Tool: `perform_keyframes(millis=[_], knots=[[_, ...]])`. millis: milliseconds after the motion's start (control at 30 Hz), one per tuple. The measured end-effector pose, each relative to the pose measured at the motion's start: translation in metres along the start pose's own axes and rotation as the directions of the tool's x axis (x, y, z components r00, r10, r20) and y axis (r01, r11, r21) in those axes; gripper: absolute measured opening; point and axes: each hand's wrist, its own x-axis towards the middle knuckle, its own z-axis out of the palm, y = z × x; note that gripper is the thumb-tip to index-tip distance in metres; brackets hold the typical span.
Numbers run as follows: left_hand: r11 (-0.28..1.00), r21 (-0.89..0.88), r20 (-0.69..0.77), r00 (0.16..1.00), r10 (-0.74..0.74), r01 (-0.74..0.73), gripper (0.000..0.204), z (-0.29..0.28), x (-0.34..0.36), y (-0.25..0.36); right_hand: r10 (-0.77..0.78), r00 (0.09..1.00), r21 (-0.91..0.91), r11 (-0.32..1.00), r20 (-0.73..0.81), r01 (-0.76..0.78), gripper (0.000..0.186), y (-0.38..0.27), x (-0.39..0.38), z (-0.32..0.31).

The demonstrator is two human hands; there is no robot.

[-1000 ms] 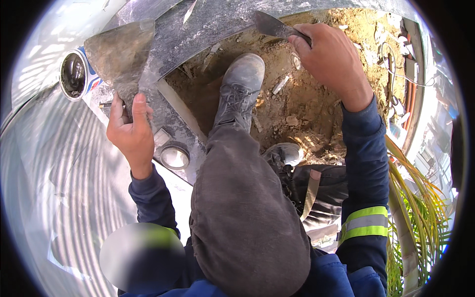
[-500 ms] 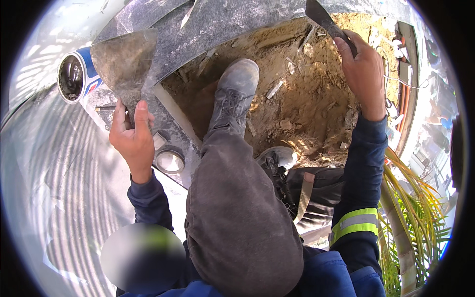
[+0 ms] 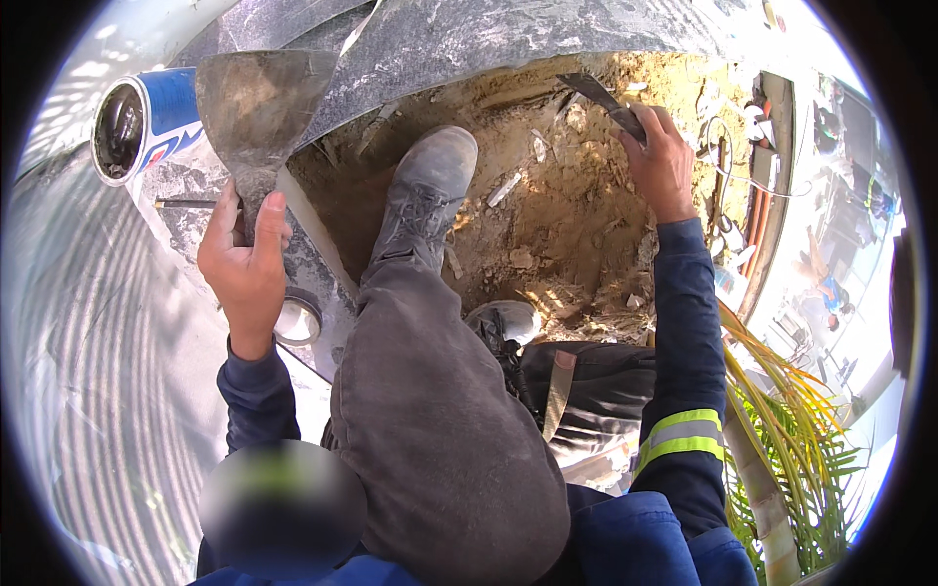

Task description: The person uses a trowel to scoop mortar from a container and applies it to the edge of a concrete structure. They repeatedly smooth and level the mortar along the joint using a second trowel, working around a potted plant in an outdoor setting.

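Observation:
My left hand [image 3: 246, 266] grips the handle of a wide, mortar-stained metal trowel [image 3: 260, 98], its blade held up at the upper left. My right hand [image 3: 660, 164] is closed on a narrower trowel [image 3: 593, 90] whose blade points at the lower edge of a grey curved wall [image 3: 469, 39]. Between the two hands my grey boot [image 3: 426, 190] rests on sandy, rubble-strewn ground [image 3: 576, 234]. My bent knee in grey trousers fills the lower middle.
A blue and white can [image 3: 142, 119] lies on its side at the upper left. A white roll of tape [image 3: 298, 319] sits below my left hand. Corrugated metal sheet [image 3: 98, 391] spreads left. Palm fronds [image 3: 791, 439] and orange cables [image 3: 757, 210] are at the right.
My right hand has swung the narrow trowel up to the right and now lower again against the wall's edge. My left hand has raised the wide trowel slightly.

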Motion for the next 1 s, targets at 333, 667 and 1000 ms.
perform_keyframes(millis=[333,667,1000], knots=[[1.0,0.001,-0.031,1.0,0.006,-0.006,0.052,-0.006,-0.001,0.003,-0.347,0.93,-0.072,0.938,-0.122,0.34,0.027,0.018,0.053,0.013],[1.0,-0.027,-0.047,0.999,0.007,-0.009,0.047,-0.001,-0.001,0.003,-0.395,0.909,0.077,0.911,-0.131,0.406,0.025,-0.079,0.05,0.034],[0.999,-0.033,-0.078,0.997,0.007,-0.009,0.052,-0.017,0.002,-0.004,-0.379,0.918,0.225,0.89,-0.115,0.396,0.029,-0.153,0.038,0.062]])
